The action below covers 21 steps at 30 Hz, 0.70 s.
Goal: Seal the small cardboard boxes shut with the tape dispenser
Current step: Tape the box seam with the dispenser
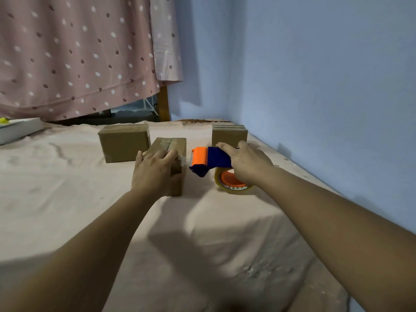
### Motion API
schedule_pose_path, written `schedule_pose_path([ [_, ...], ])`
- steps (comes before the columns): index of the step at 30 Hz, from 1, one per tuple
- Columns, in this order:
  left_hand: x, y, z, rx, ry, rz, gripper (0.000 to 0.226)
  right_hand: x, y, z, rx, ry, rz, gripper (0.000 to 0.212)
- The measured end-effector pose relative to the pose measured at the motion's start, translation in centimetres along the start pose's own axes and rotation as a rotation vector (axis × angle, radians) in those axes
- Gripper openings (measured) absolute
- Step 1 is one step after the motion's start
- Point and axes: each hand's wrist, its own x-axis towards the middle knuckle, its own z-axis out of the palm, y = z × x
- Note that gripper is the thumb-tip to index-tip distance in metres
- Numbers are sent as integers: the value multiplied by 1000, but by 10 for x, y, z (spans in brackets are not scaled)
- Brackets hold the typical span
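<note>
So, your left hand (155, 171) flat on middle box (174, 144), fingers straight, probably pinning flaps. Right hand (246, 164) wrapped round tape dispenser (210, 159) at its 3 o'clock, ready. Second box (123, 145) 10 o'clock, third box (228, 135) 2 o'clock.

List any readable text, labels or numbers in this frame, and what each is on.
Nothing here can be read as text.
Tape roll: small printed marks on the core rim, too blurred to read.
Tape dispenser: plain blue and orange, no print visible.
Left box, middle box, right box: plain cardboard, no print visible.
White object at the left edge: no legible print.
</note>
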Motion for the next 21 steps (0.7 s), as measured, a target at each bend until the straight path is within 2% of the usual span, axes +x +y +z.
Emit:
schedule_pose_path([
  [5,-2,-6,-1,43,13,30,42,13,-21,-13,-109,-98,-11,58],
  [9,3,-7,-4,-53,17,37,69,22,-33,-26,-194,-191,-11,58],
  [11,6,-9,-6,-36,-5,94,81,27,-40,-31,-239,-202,-3,55],
  [14,7,-13,-5,17,-17,204,75,33,-48,-37,-298,-224,6,58],
  [21,13,-12,-3,36,-27,221,68,35,-57,-52,-369,-244,1,68],
])
